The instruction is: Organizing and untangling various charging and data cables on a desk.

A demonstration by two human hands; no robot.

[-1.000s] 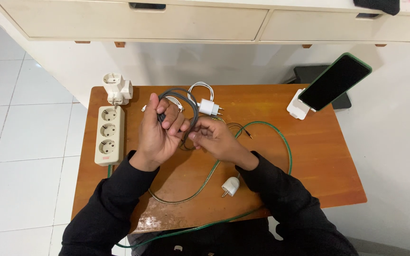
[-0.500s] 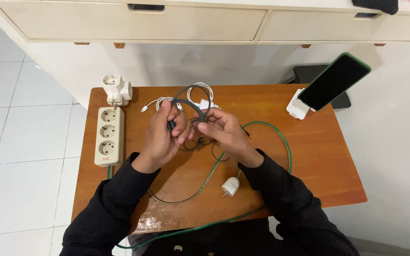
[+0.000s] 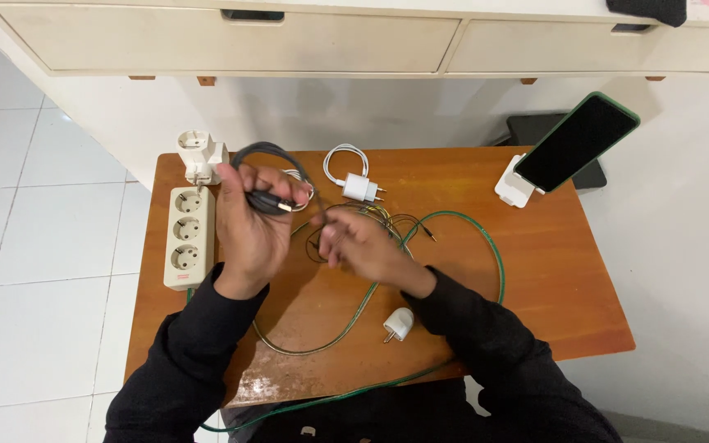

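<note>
Fingers (image 3: 266, 182) of left hand (image 3: 249, 230) now alone on grey cable (image 3: 263, 151)

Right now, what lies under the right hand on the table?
Under the right hand lie thin dark wires and the green cable; where they run beneath the palm is hidden.

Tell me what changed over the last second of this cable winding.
The left hand carried the coiled grey cable left, toward the power strip, and still grips it. The right hand let go of the coil and dropped lower over the thin black wires. The white charger, now uncovered, the green cord, white plug and phone stayed put.
</note>
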